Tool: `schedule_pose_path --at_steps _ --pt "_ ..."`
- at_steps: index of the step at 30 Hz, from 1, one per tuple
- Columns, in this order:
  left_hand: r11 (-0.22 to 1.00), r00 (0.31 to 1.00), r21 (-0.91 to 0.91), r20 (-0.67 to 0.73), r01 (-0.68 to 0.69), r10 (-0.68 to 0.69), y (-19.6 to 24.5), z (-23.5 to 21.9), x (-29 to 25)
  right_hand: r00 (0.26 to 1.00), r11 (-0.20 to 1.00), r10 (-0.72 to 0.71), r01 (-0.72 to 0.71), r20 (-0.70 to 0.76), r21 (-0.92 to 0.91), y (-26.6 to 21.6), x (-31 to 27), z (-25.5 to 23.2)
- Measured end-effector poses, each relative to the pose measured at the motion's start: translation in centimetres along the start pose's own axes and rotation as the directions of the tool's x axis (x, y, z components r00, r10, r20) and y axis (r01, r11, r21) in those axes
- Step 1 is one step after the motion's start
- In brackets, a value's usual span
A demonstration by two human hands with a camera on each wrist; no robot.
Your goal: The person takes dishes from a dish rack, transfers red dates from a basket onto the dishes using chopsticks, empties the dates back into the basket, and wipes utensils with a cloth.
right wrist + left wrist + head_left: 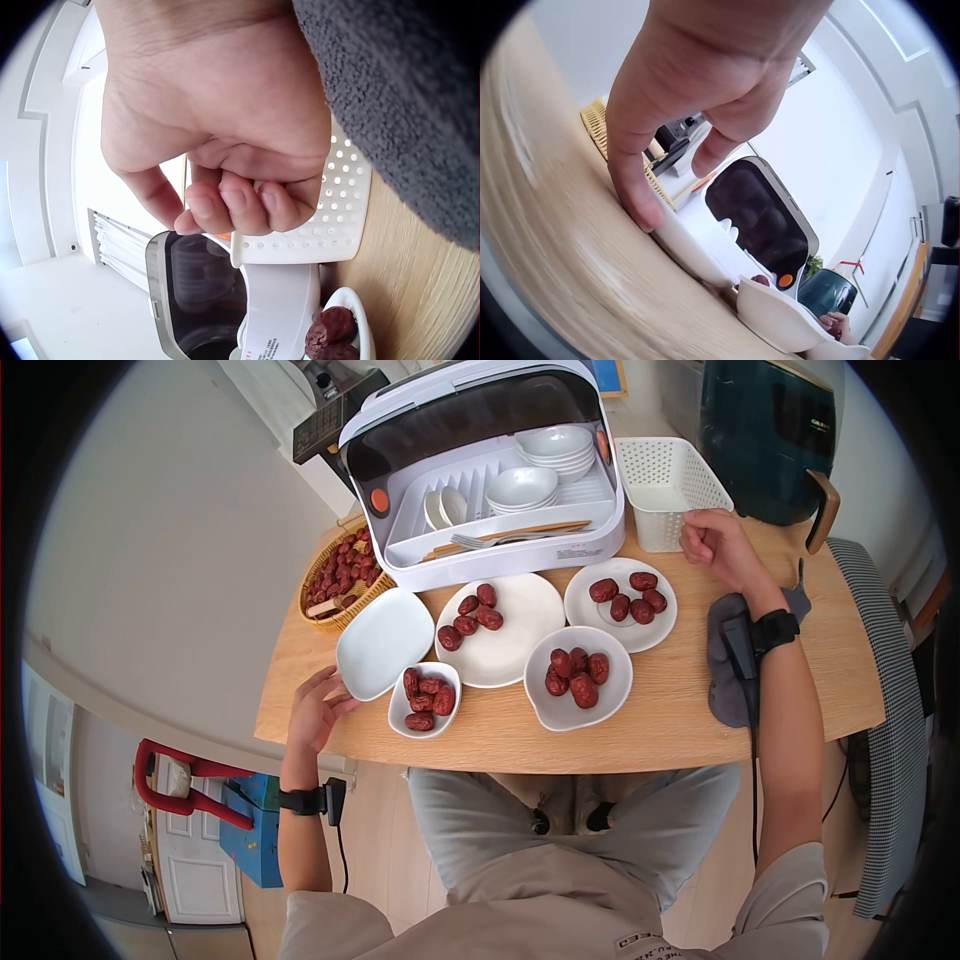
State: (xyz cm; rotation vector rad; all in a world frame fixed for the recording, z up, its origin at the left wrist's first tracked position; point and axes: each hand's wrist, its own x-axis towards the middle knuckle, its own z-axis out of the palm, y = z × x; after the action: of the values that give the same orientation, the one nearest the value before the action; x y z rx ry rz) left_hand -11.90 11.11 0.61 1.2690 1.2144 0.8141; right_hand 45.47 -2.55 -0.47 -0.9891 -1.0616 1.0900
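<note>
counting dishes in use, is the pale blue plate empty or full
Empty: in the head view, the pale blue plate by the left hand shows a bare surface.

Wears a loose, short-sleeved, beige-grey shirt (500, 905) with small dark lettering (640, 943) printed on the front, over pale grey-blue trousers (465, 825). Carries a black left strap (300, 802) and a black right strap (778, 628), fitted with a small left box (336, 801) and right box (740, 649), both black, plus a thin left cable (344, 855) and right cable (754, 790).
</note>
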Motion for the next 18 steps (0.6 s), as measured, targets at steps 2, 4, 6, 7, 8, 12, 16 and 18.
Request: schedule_pose_path --at_steps 2,4,6,7,8,12,16,18 --pt "0.999 1.000 -0.034 -0.013 0.003 -0.004 0.5 0.3 -1.1 1.000 1.000 0.009 -0.009 -0.008 -0.004 -0.1 0.0 0.1" --pt "0.995 0.997 -0.091 -0.066 -0.050 0.044 0.8 0.8 -2.4 1.000 1.000 0.005 -0.005 -0.009 -0.006 0.0 -0.1 0.1" --pt "0.989 0.983 0.069 -0.122 -0.129 0.137 0.3 1.4 -3.7 1.000 1.000 0.000 0.000 -0.008 -0.007 0.0 0.0 0.1" --pt "0.953 0.959 0.230 -0.157 -0.198 0.237 -0.1 1.8 -4.3 1.000 1.000 -0.004 0.004 -0.004 -0.013 0.0 0.0 0.1" --pt "0.953 0.959 0.231 -0.156 -0.196 0.235 -0.6 2.1 -4.9 1.000 1.000 -0.007 0.007 0.000 -0.019 0.0 0.0 0.1" --pt "0.969 0.993 0.227 0.099 -0.092 0.071 -0.8 5.0 -6.8 1.000 1.000 0.004 -0.004 0.009 -0.017 0.2 0.1 0.0" --pt "0.984 0.954 0.071 0.240 0.165 -0.177 -0.9 7.0 -6.5 1.000 0.999 -0.006 0.005 -0.010 -0.032 0.0 0.1 0.1" --pt "0.980 0.948 -0.023 0.262 0.195 -0.182 -0.8 7.2 -6.2 1.000 0.999 -0.015 0.014 -0.017 -0.034 0.0 0.0 0.1"
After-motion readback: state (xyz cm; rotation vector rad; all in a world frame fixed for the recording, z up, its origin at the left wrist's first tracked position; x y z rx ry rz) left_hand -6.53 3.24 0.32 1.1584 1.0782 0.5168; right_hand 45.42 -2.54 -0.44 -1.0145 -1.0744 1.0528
